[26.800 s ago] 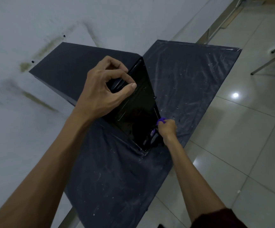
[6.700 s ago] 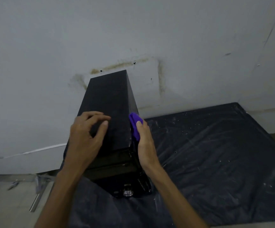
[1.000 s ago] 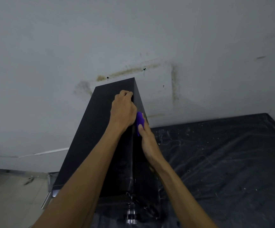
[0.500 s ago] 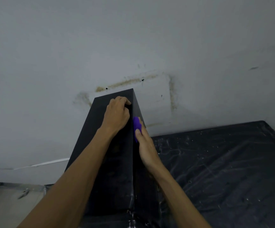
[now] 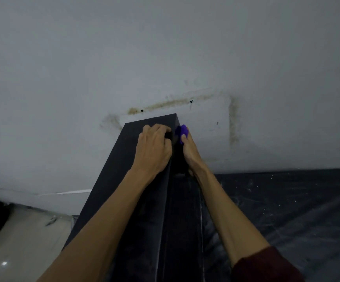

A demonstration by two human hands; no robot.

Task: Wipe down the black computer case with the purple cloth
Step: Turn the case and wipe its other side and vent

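Observation:
The black computer case (image 5: 114,192) stands upright on a table covered in black plastic sheet (image 5: 287,210), its far end against the wall. My left hand (image 5: 155,149) rests on the case's top near the far end, fingers curled over the right top edge. My right hand (image 5: 190,153) presses the purple cloth (image 5: 181,133) flat against the upper far part of the case's right side. Only a small bunched part of the cloth shows above my fingers.
A white wall (image 5: 165,47) with brown stains rises directly behind the case. Pale tiled floor (image 5: 22,241) shows at the lower left, with a dark object at the left edge. A dark red sleeve (image 5: 266,267) covers my right upper forearm.
My view has dropped closer to the case. My right hand with the cloth has slid farther along the right side, towards the far top corner; my left hand stays near the far end.

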